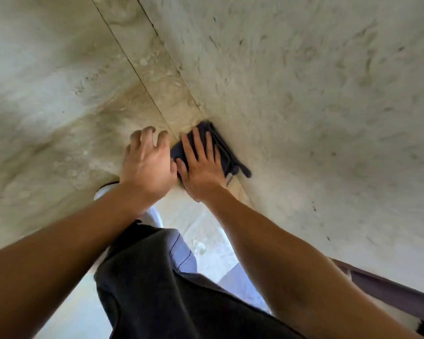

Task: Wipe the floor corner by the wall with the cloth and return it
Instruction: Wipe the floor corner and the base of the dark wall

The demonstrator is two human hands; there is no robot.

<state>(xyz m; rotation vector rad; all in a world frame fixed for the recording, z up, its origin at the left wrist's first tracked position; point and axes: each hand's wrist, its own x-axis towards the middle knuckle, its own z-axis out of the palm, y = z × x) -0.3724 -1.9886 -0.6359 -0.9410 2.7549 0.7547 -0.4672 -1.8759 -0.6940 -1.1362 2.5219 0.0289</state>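
Fingers of the right hand point(201, 165) lie spread and flat, palm down, pressed onto the dark cloth point(220, 152); nothing is pinched or curled around, the hand simply bears on the fabric with the thumb stretched out to the left along its near edge. Just beside it, the left hand point(147, 165) has its fingers open and bent like a claw, the tips planted on the bare floor point(59, 99), holding nothing. Its thumb side is touching or all but touching the right thumb; I cannot tell which.

Nearest to me are both bare forearms reaching away from the person, over dark trousers point(157, 289) and a pale blue garment point(181, 255) that shows at the knee. A white shoe point(103, 192) peeks out from under the left wrist. At the near right a dark brown strip point(389, 289) runs along the base of the wall.

Farther out, the cloth sits folded and bunched right in the seam where the floor meets the rough pale wall point(328, 94), its right edge against the wall and a small dark tail sticking out on the near right. Beyond it a narrow strip of stone point(157, 69) runs along the foot of the wall into the distance, edged by a thin dark joint line.
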